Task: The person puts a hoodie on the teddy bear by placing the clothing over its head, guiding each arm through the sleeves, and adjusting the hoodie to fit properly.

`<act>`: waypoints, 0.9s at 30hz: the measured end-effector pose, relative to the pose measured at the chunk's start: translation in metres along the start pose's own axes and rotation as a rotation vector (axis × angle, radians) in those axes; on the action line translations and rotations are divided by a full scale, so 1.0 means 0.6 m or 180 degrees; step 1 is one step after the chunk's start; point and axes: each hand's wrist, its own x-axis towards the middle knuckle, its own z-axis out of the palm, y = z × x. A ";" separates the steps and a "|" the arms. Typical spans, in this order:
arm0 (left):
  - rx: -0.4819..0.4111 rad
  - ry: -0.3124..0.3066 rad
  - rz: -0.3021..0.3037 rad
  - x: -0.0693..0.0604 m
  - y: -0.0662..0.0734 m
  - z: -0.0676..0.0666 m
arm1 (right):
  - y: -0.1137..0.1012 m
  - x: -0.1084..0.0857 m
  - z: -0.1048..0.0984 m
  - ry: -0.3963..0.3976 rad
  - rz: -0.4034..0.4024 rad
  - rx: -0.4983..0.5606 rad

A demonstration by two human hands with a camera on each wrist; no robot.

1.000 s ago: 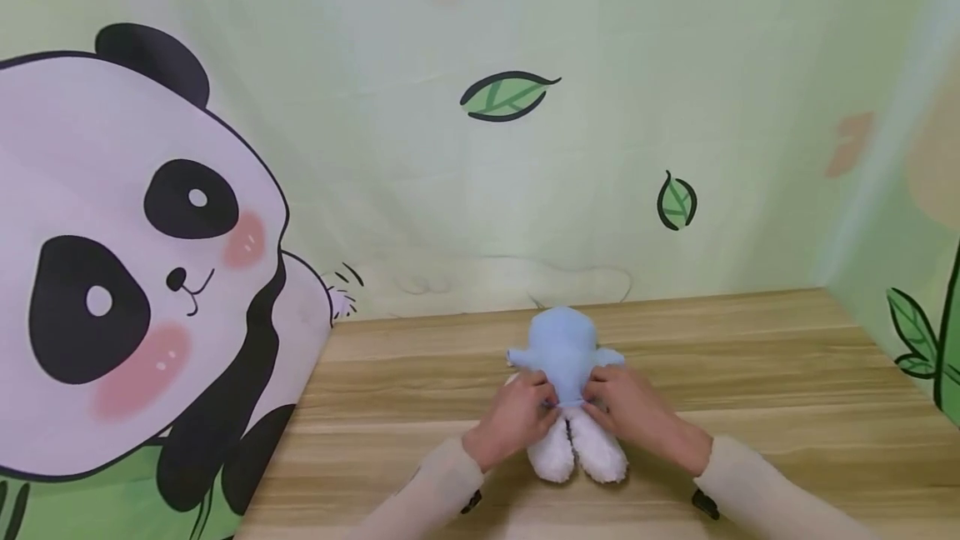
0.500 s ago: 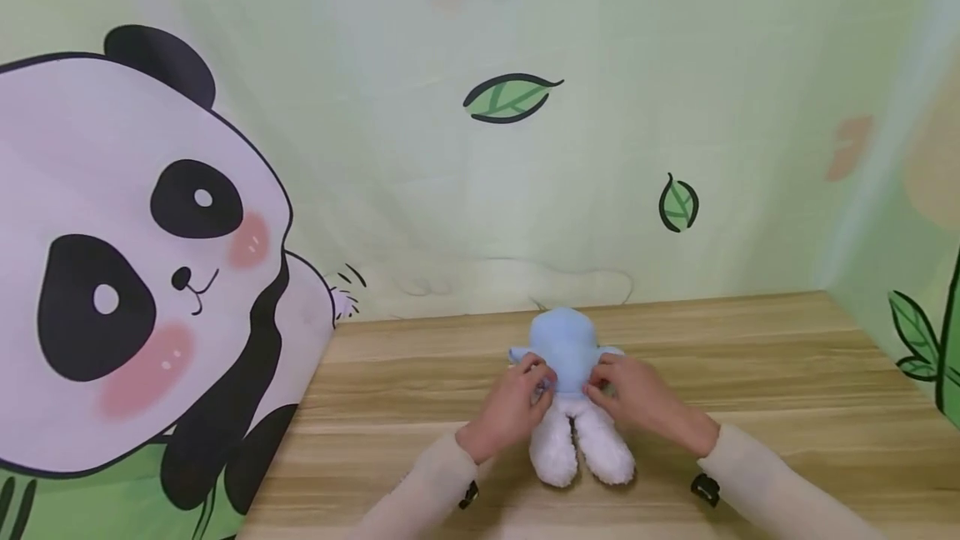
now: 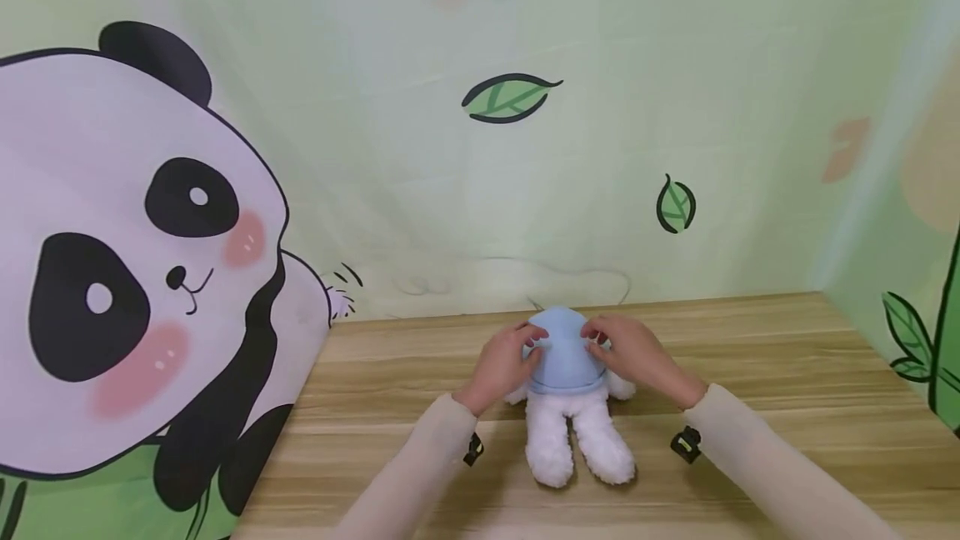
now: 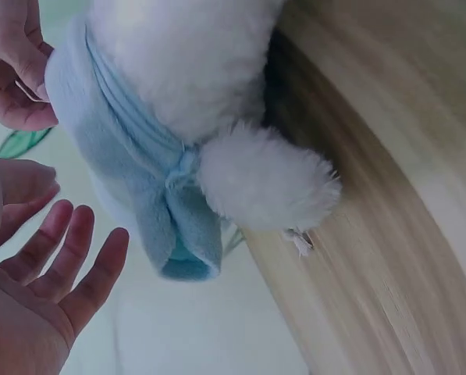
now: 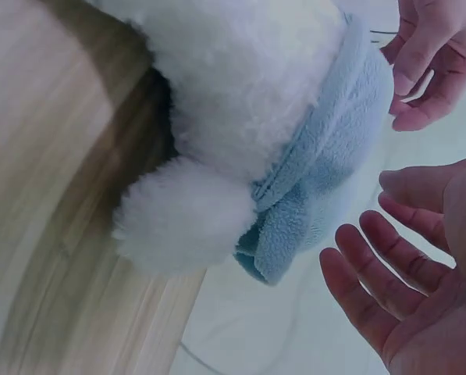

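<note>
A fluffy white plush toy (image 3: 570, 432) lies on the table with its two legs toward me. A light blue fleece garment (image 3: 566, 361) is bunched over its upper part, covering its head. White arms show at both sides below the hem, and a blue sleeve (image 4: 178, 242) hangs loose in the left wrist view. My left hand (image 3: 506, 361) hovers at the garment's left side, fingers loosely bent and apart from the cloth. On the other side, my right hand (image 3: 630, 348) has a similar relaxed curve, its fingers (image 5: 357, 289) holding nothing.
The wooden table (image 3: 390, 415) backs onto a pale green printed cloth (image 3: 405, 157). A large panda print (image 3: 217, 298) borders the left side. A small whitish tag or cord (image 4: 299, 241) lies beside the toy's arm.
Both hands have moved up from the garment's hem, pulling it toward the head end and uncovering the white lower body and arms. Their fingers have since come off the cloth.
</note>
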 end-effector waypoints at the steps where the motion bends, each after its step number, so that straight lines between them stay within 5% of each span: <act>1: -0.0011 -0.0028 -0.0009 0.006 -0.003 0.000 | 0.001 0.005 0.000 -0.0032 0.0020 -0.0010; 9: -0.0005 -0.0211 -0.0200 0.042 -0.012 0.010 | -0.003 0.035 0.012 -0.0098 0.0052 -0.0100; 20: 0.0350 -0.0334 -0.0247 0.061 -0.015 0.025 | -0.002 0.053 0.026 -0.0159 0.0126 -0.0247; 27: 0.0368 -0.0461 -0.0026 0.054 -0.021 0.024 | 0.004 0.050 0.037 -0.0202 0.0169 -0.0134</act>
